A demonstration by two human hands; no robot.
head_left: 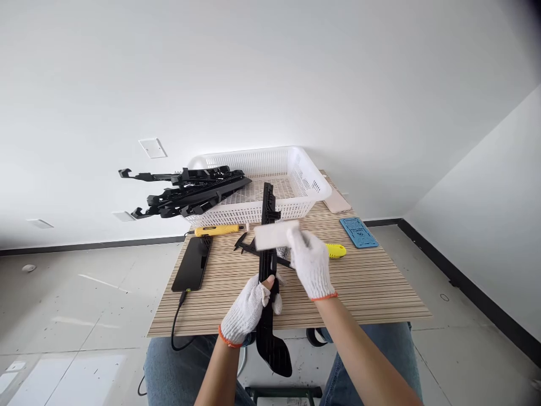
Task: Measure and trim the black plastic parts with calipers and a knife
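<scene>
Tightly, left hand (248, 309) around long black plastic bar (267, 210); right hand (311, 263) around blurred, perhaps rectangular white block (271, 236).

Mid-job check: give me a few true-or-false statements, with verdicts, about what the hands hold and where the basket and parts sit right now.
1. The left hand grips the long black plastic part. True.
2. The right hand is empty. False: it holds a white block against that part.
3. The white basket stands on the floor. False: it stands at the far end of the table.
4. Black parts stick out over the basket's left side. True.
</scene>
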